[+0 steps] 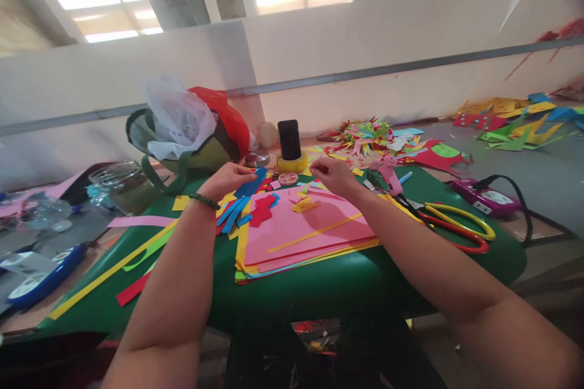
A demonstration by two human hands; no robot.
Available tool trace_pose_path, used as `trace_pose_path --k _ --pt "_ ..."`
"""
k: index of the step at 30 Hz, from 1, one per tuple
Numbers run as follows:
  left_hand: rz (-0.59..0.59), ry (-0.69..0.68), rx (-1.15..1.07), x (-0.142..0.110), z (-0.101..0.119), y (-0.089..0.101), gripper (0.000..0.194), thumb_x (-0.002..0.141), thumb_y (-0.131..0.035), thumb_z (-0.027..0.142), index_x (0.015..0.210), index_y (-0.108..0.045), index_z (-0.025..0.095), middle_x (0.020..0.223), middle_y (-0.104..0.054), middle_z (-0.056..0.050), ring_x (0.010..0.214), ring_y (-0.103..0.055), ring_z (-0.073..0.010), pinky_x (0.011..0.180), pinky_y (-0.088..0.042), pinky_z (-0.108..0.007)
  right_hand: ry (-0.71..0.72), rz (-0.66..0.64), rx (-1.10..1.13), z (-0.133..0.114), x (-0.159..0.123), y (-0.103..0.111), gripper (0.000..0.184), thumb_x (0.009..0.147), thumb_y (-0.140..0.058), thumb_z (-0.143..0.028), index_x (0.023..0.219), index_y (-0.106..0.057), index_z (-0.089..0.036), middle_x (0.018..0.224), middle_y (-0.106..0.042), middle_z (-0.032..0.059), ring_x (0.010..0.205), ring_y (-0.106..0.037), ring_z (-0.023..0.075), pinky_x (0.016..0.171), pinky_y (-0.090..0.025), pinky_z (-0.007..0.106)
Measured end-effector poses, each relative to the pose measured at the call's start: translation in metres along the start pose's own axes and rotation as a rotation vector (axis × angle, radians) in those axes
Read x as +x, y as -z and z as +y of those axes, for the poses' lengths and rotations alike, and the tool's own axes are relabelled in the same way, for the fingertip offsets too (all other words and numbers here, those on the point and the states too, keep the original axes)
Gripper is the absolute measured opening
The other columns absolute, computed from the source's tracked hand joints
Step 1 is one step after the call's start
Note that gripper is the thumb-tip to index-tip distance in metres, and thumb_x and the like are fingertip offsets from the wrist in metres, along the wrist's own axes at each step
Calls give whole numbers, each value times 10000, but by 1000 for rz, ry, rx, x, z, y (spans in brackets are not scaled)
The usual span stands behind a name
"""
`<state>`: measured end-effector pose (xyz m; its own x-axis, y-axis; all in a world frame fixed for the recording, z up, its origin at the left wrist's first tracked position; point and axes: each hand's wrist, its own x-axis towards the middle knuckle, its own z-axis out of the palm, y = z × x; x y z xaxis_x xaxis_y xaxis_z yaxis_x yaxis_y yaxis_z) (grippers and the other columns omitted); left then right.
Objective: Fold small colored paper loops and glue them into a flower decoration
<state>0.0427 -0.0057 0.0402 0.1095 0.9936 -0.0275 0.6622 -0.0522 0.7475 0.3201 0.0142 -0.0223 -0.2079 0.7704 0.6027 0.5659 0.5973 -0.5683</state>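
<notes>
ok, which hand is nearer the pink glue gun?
Right. The right hand is just left of the pink glue gun; the left hand is farther left, at the blue paper.

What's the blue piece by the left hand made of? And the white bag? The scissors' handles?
Blue piece: matte, probably paper or thin foam, flat and straight-edged.
White bag: seemingly shiny plastic, crinkled, partly translucent.
Scissors' handles: smooth, likely plastic, with bright, even colours.

Worktop is straight-up green, top sheet pink, scrap at the sheet's 10 o'clock solid blue, scissors are red and yellow.
</notes>
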Motion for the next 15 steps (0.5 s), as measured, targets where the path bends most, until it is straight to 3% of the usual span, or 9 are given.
trace_pose_path --k 3,6,10,15 --pt "38 -16 -314 1 6 -13 352 560 -790 420 772 -683 161 595 -591 27 521 -488 -93 505 -363 -232 38 26 40 -8 -3 -1 142 808 -560 -234 784 -687 -175 712 -663 25 625 -545 140 614 -413 254" --pt "-18 -30 -472 2 11 -30 413 518 -827 418 783 -644 160 690 -650 -1 623 -583 -122 600 -453 -254 95 37 73 -19 -7 -4 143 827 -556 -243 821 -687 -186 730 -672 29 617 -550 141 613 -430 257" --pt "-134 -31 -365 1 14 -43 365 555 -806 413 720 -607 156 593 -575 40 562 -527 -94 589 -448 -254 104 -20 119 -27 -12 -12 139 838 -574 -278 807 -675 -188 764 -688 36 627 -566 136 614 -435 260" --pt "-211 -114 -297 -3 17 -48 332 611 -770 423 699 -608 147 569 -537 50 530 -469 -71 552 -402 -234 -90 -230 411 -26 -14 -25 252 735 -656 -233 978 -619 -177 706 -684 0 633 -623 141 590 -459 244"
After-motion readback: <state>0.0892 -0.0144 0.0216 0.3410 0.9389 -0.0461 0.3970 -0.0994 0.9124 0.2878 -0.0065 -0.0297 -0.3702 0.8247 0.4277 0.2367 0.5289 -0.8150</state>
